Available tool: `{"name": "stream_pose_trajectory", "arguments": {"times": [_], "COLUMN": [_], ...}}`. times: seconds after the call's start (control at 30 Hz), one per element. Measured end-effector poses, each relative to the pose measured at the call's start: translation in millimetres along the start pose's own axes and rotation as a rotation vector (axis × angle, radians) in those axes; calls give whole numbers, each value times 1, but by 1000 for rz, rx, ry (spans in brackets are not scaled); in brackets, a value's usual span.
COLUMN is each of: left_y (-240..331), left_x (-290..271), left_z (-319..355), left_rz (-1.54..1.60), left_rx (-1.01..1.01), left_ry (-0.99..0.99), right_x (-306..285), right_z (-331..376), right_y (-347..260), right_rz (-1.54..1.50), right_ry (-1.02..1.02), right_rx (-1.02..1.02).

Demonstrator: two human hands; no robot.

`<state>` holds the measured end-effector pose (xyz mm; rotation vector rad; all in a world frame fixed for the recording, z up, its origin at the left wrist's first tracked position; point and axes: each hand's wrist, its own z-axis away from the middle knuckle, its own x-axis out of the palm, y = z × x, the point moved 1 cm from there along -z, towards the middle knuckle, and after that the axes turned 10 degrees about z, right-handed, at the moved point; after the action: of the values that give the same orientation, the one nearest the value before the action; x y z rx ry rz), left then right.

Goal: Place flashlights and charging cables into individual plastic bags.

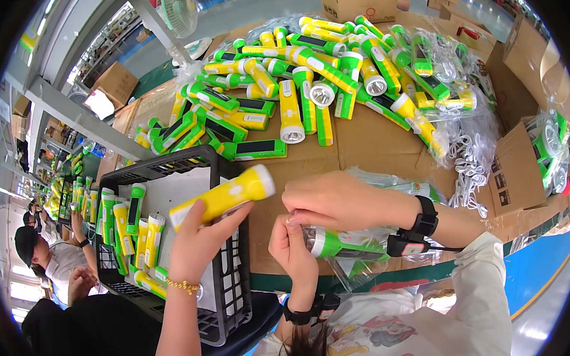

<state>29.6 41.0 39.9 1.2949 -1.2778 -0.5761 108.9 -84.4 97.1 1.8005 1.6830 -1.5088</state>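
Observation:
Close together at the middle of the table, my left hand (286,246) and my right hand (326,198) both have their fingertips pinched. Between them is the end of a clear plastic bag (351,265). Inside the bag lies a green and white flashlight (349,244), lens end toward my left hand and partly hidden under my right forearm. Just left of my hands, a co-worker's hand (208,235) with a beaded bracelet grips a yellow and white flashlight (232,193) above a black crate (243,292).
Beyond my hands lies a big heap of green and yellow flashlights (289,107). Bundled white cables (469,175) and clear bags are to its right. At far right, a cardboard box (517,167) holds bagged flashlights (547,143). A metal post (101,120) stands at left.

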Motion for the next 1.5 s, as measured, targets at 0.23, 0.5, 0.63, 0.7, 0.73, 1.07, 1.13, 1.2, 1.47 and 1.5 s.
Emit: {"name": "stream_pose_trajectory", "arguments": {"times": [0.23,0.5,0.63,0.7,0.73,1.07,1.13,1.2,1.47,1.5], "left_y": [-5,8,-12,-11,-7,-8,-9,-10,-32,-35], "left_x": [-2,-21,-11,-13,-12,-39,-34,-32,-27,-20], "left_z": [-2,-6,6,14,19,35,31,31,34,33], "left_rz": [22,280,86,-165,-299,-917,-898,-846,-817,-825], "left_rx": [149,-40,-166,-176,-153,-55,-20,-17,94,114], "left_ry": [85,79,-198,-430,-545,-1284,-1251,-1231,-1041,-991], "right_x": [-7,-60,-70,-84,-92,-189,-196,-189,-42,-29], "right_z": [35,139,181,187,186,192,192,195,180,174], "right_y": [-21,-37,-41,-37,-33,108,132,141,24,-8], "right_rz": [360,371,72,50,45,-472,-602,-717,48,297], "right_ry": [29,-127,236,444,587,1367,1245,1122,777,340], "right_rx": [9,316,709,886,914,738,791,839,806,690]}}
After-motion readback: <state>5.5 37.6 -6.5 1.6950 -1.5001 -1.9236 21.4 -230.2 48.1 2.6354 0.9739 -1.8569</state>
